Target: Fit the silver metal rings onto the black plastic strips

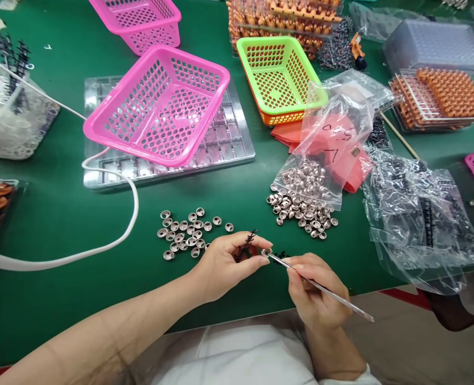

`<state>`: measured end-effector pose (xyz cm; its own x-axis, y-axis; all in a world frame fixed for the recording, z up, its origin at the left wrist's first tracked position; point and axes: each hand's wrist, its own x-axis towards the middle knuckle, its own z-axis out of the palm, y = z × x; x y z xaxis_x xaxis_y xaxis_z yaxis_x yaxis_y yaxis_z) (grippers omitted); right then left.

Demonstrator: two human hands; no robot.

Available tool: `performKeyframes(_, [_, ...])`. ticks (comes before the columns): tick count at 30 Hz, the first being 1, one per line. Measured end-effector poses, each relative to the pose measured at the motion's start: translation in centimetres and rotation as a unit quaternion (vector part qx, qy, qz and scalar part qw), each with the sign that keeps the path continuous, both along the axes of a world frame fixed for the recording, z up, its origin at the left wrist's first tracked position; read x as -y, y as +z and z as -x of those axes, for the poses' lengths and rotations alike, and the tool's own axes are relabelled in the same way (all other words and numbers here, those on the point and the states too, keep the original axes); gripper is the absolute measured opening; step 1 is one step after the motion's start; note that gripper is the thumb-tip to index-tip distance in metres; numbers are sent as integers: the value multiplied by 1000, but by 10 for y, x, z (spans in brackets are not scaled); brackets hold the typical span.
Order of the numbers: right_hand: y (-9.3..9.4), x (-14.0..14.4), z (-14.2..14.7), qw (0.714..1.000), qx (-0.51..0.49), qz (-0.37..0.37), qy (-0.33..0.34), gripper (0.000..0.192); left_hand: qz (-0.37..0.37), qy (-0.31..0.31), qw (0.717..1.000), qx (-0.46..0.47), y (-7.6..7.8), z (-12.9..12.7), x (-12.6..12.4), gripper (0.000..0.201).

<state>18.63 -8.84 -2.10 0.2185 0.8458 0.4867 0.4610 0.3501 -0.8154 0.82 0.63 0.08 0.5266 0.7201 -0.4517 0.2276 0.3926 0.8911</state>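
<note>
My left hand [228, 262] pinches a small silver metal cup [266, 252] between thumb and fingertips. A black toothed plastic strip [246, 245] sticks up from the same hand. In my right hand [319, 291], held like a pen, are thin metal tweezers [333, 295] whose tip meets the cup. Another black toothed piece [280, 256] shows beside my right fingertips; whether they grip it is unclear. Loose metal cups [191, 230] lie spread on the green table to the left of my hands. More metal cups [301, 206] spill from a clear bag on the right.
A pink basket [220, 80] rests on a metal tray [237, 133]. Behind are a green basket [256, 91] and trays of orange parts [455, 91]. Clear bags [425, 214] with black parts lie at right. A white cable [134, 206] loops across the left.
</note>
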Motion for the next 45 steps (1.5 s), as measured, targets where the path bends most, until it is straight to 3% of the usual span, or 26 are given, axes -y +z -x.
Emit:
performKeyframes(20, [-1,0,0,1000,14,9,4,34,-19,7,1000,-8,-1,-1,1,25])
performKeyframes(32, [4,-4,0,996,80,-32,20,34,-67,21,998,-3,-5,-1,3,20])
performKeyframes(45, [7,-7,0,995,94,-33,23,32,-26,33,999,15,-4,-1,4,20])
